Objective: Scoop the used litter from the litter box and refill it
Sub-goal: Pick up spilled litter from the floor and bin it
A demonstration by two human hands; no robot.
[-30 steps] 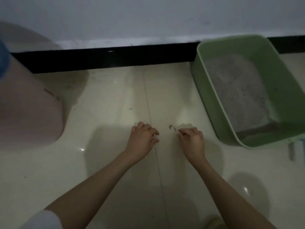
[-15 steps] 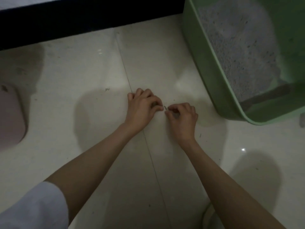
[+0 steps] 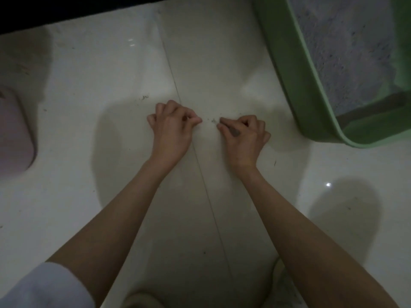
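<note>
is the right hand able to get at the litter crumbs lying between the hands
Probably yes. The crumbs lie on bare floor tile just off the right hand, whose curled fingertips point at them. Nothing sits between; the left hand stays clear.

The left hand [image 3: 172, 130] and right hand [image 3: 243, 135], whose fingertips met half a second ago, now sit apart at mid-frame, baring small grey specks [image 3: 213, 120] on the floor [image 3: 106, 85] between them. A dark smudge shows on the right hand's back.
</note>
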